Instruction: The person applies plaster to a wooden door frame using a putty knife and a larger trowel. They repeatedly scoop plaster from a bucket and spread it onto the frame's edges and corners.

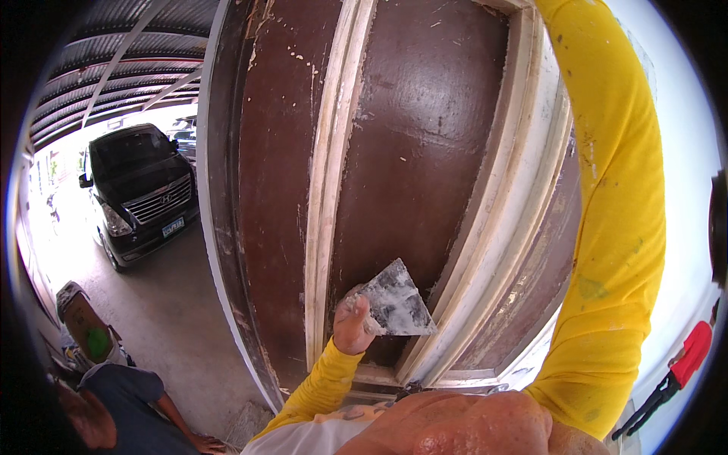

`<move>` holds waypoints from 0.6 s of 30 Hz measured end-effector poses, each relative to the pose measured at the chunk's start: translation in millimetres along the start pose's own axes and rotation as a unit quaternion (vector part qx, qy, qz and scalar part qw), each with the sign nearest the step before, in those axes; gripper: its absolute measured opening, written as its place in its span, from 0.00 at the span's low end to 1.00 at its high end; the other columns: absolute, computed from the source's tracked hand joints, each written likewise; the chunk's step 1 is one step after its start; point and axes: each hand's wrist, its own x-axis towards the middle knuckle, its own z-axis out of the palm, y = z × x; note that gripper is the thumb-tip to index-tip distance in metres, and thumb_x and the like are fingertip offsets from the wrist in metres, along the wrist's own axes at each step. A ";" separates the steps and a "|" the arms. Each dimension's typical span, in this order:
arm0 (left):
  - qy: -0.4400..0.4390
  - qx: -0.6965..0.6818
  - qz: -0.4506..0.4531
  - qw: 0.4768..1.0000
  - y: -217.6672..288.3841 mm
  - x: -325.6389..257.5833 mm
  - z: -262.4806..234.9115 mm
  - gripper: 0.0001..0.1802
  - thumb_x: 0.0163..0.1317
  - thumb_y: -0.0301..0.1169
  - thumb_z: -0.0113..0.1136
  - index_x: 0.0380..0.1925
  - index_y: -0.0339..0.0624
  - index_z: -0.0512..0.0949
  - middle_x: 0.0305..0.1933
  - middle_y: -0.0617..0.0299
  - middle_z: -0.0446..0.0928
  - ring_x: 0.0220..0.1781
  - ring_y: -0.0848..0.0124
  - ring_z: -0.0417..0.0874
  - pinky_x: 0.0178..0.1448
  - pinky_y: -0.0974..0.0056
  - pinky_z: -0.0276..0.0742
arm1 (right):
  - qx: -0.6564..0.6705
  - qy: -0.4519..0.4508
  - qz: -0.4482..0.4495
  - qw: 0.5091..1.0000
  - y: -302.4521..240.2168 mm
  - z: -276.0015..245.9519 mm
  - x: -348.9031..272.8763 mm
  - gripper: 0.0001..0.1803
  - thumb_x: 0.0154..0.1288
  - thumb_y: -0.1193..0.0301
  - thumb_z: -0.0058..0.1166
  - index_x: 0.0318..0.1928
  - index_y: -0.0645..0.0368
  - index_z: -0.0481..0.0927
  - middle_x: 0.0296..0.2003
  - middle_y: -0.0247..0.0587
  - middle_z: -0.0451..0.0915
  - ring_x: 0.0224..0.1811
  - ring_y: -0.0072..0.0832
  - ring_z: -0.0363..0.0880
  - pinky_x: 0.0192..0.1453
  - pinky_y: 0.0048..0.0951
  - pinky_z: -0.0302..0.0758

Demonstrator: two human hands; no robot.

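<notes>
My left hand (351,322) is closed on the edge of a flat, four-cornered grey putty plate (400,303), smeared with white paste. Its thumb lies over the near edge, and whitish residue coats the fingers. Whether the plate has a handle is hidden by the hand. Just behind it stands a brown panelled door (432,152) with pale, scraped mouldings (334,174). My right arm, in a stained yellow sleeve (610,227), reaches up along the right side and leaves the picture at the top, so the right hand is out of sight.
To the left, a dark van (144,189) is parked under a corrugated metal roof (129,45). A person in a dark shirt (129,409) is low at the bottom left, near a box-like thing with a green patch (95,337). Another person in a red shirt (691,349) stands far right.
</notes>
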 end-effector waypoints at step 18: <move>0.018 0.017 0.011 1.000 -2.3 -4.3 -0.4 0.24 0.72 0.38 0.59 0.57 0.29 0.73 0.59 0.47 0.78 0.61 0.57 0.81 0.67 0.51 0.76 | -0.133 -0.176 -0.014 0.975 -1.6 -3.3 -14.3 0.15 0.66 0.67 0.51 0.43 0.62 0.87 0.44 0.55 0.86 0.47 0.48 0.86 0.51 0.46 0.82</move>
